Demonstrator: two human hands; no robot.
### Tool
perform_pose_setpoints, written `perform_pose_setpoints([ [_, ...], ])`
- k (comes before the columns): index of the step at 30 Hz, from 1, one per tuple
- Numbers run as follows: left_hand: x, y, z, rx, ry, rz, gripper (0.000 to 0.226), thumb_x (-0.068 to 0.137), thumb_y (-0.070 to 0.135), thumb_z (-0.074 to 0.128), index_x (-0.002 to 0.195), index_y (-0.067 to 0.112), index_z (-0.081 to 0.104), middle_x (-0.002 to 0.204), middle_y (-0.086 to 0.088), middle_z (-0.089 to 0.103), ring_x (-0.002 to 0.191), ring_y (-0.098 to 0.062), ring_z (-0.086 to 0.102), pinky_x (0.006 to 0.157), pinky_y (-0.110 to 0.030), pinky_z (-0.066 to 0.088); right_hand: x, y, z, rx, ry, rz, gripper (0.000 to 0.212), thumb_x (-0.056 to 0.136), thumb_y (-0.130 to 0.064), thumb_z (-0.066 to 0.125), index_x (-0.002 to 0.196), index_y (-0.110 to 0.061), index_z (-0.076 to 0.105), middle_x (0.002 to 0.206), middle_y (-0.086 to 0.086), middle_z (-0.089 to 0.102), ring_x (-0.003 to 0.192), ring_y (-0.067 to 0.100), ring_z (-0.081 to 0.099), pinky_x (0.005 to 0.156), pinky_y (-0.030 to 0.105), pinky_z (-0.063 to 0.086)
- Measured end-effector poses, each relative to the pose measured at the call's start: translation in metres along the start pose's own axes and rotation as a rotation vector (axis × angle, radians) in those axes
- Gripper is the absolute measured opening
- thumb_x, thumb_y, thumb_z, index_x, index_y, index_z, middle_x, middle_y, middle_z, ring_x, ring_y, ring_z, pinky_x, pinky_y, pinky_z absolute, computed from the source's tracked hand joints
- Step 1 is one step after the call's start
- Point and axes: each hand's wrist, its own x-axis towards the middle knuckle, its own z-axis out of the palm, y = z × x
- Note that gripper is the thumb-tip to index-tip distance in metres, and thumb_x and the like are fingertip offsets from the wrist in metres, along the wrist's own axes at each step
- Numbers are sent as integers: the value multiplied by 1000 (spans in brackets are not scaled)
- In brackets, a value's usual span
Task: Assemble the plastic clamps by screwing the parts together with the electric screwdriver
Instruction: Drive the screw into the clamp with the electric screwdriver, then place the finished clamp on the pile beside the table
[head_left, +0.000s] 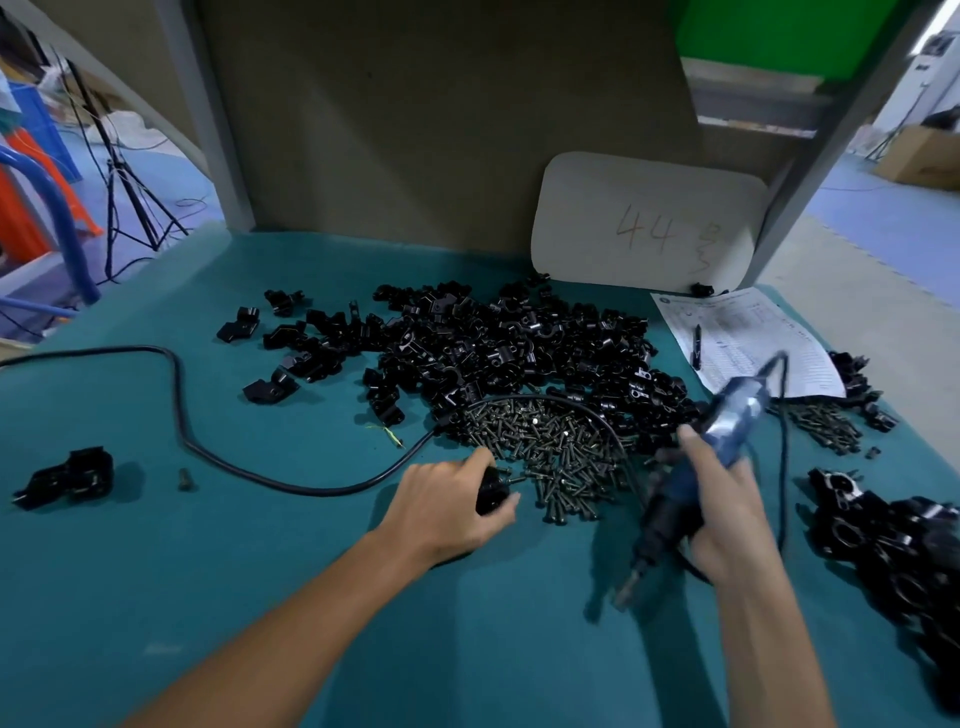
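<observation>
A: Left hand (441, 506)?
B: Fingers curled round a black clamp part (491, 493), pinned at the near edge of the screw pile (550, 452). Motion blur; can't make out whether a screw is seated in it.

A: Right hand (727, 514)?
B: Wrapped round the blue-and-black electric screwdriver (691, 483). The tool is tilted, bit end pointing down and left toward the green table (260, 571). Tip blurred, so I can't tell whether it touches. It's well apart from the clamp part.

A: Stock?
B: A big heap of loose clamp pieces (519, 343) behind the screws, touching them. The screwdriver's black cord (176, 395) loops over the screws and runs off left. A dark cluster of clamps (893, 540) at the right edge. A smaller scatter of screws (826, 426) far right.

A: Other items?
B: A lone clamp (67, 475) at far left, with a single screw (185, 479) just beside it. A printed sheet (748, 338) with a pen (696, 347) on it. A white board (644, 223) marked "44" leaning at the back.
</observation>
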Motion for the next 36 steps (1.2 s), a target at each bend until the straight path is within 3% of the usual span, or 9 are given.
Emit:
perform_pose_setpoints([
  [5,0,2,-2,2,60,14,36,91,56,59,97,21,53,74,8,63,61,-15,59,52,-26,41,-17,6,-8,-959,15,-168,30,89,-44,74,103,-20,62,93,4,66,82,25,63,69,42,51],
  [8,-1,3,-5,25,85,4,35,89,48,69,99,17,56,80,3,65,69,-18,62,56,-30,49,-23,15,2,-1379,92,-249,55,90,-46,73,131,-13,57,124,13,61,113,37,53,95,45,40],
  [10,1,3,-8,26,77,5,35,86,46,73,98,17,56,82,3,64,73,-18,62,60,-32,52,-35,24,21,-1409,183,-528,63,89,-43,75,140,-12,53,140,18,49,122,40,43,104,48,35],
  [12,1,5,-10,10,83,36,38,81,41,80,95,16,56,82,3,63,73,-19,61,57,-31,50,-51,26,45,-1278,-8,-684,55,94,-46,67,141,-20,53,142,8,48,127,29,42,108,45,39],
  [15,-2,-1,-7,-21,92,41,48,72,24,87,101,14,50,79,-4,65,67,-26,64,51,-31,47,-64,36,76,-1162,-531,-549,53,102,-39,57,151,-25,42,148,0,49,136,18,42,116,36,34],
  [17,-4,-6,-1,-75,68,-24,49,77,14,79,108,18,40,80,-10,64,69,-35,65,53,-38,52,-65,44,83,-1181,-632,-535,49,104,-29,57,150,-19,43,145,8,53,133,26,47,112,36,36],
  [23,0,-8,7,-92,40,-25,79,65,34,93,122,12,43,104,-14,62,93,-37,64,64,-46,56,-61,43,66,-1160,-498,-573,38,105,-32,55,139,-16,50,135,6,48,125,24,46,108,35,37],
  [28,5,-13,10,26,99,-37,84,69,57,78,127,5,45,110,-15,55,96,-34,60,78,-50,57,-50,3,-12,-1045,-122,-568,30,105,-43,50,131,-28,49,121,-13,44,105,8,51,91,30,44],
  [36,8,-17,17,124,178,-98,61,81,29,79,124,-1,49,109,-23,54,98,-42,52,86,-58,49,-36,-50,-191,-1141,602,-464,31,104,-28,56,119,0,55,111,18,57,103,37,55,80,40,41],
])
